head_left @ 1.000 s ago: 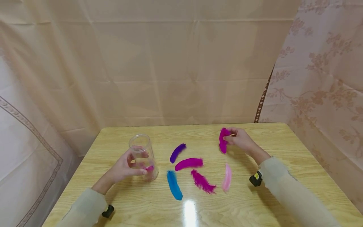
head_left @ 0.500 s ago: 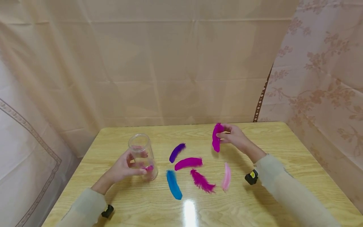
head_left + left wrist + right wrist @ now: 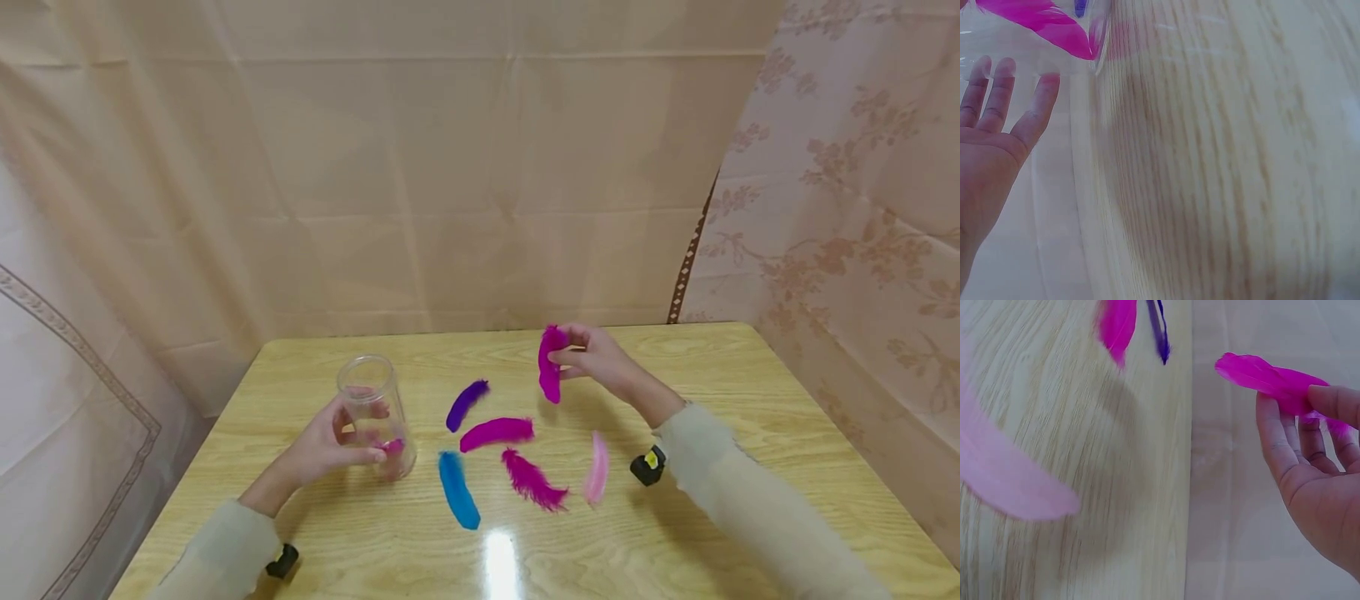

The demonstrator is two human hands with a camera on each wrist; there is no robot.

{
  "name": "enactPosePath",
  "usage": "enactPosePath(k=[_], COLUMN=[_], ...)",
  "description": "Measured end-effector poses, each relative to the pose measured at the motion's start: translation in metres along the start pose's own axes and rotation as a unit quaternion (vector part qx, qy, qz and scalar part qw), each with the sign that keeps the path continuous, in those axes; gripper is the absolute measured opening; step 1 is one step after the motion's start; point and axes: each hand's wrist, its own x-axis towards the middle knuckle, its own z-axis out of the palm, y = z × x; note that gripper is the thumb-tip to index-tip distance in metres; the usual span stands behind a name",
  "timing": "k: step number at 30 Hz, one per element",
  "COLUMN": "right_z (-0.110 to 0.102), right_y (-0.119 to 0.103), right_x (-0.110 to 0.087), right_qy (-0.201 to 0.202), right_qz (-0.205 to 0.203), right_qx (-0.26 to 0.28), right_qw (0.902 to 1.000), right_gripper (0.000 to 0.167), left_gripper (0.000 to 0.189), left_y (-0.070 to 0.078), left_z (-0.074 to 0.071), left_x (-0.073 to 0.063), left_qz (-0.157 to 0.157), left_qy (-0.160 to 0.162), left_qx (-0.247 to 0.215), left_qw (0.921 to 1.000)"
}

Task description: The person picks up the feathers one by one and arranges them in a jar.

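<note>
My left hand (image 3: 322, 446) grips a clear plastic cup (image 3: 369, 379) at the table's left, fingers behind it and thumb in front. Through its wall, a magenta feather (image 3: 1054, 28) shows inside, low in the cup. My right hand (image 3: 603, 358) pinches another magenta feather (image 3: 551, 367) between thumb and fingers, held up over the back of the table. In the right wrist view that feather (image 3: 1272, 381) lies across the fingertips. Between the hands lie a purple feather (image 3: 467, 406), a smooth magenta feather (image 3: 497, 432), a blue feather (image 3: 458, 490), a frilly magenta feather (image 3: 534, 481) and a pale pink feather (image 3: 597, 468).
The wooden table (image 3: 720, 375) has its far edge close to a beige curtain (image 3: 480, 183). Patterned cloth (image 3: 862, 217) hangs at the right, and a white cloth (image 3: 67, 433) with a brown band hangs at the left.
My right hand has moved left with the magenta feather, from above the pale pink feather toward the middle of the table. The left hand and the cup have stayed in place.
</note>
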Motion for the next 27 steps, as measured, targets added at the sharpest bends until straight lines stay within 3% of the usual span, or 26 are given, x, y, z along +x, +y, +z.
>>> enactPosePath(k=[8,15,27], right_z=[0.021,0.037,0.063], right_y=[-0.010,-0.018,-0.029], right_x=[0.008,0.016,0.023], right_qy=[-0.062,-0.078,-0.110], right_qz=[0.025,0.041,0.017], right_qx=[0.002,0.006,0.003], right_qw=[0.9978,0.9961,0.9937], right_gripper=[0.030,0.030,0.033], left_gripper=[0.072,0.071,0.071], left_y=[-0.003,-0.003,-0.002], left_z=[-0.001,-0.001,0.000], left_x=[0.000,0.000,-0.002], left_qz=[0.009,0.014,0.016], left_qy=[-0.003,-0.003,-0.001], left_qx=[0.000,0.006,0.008], left_qw=[1.0000,0.9999,0.9998])
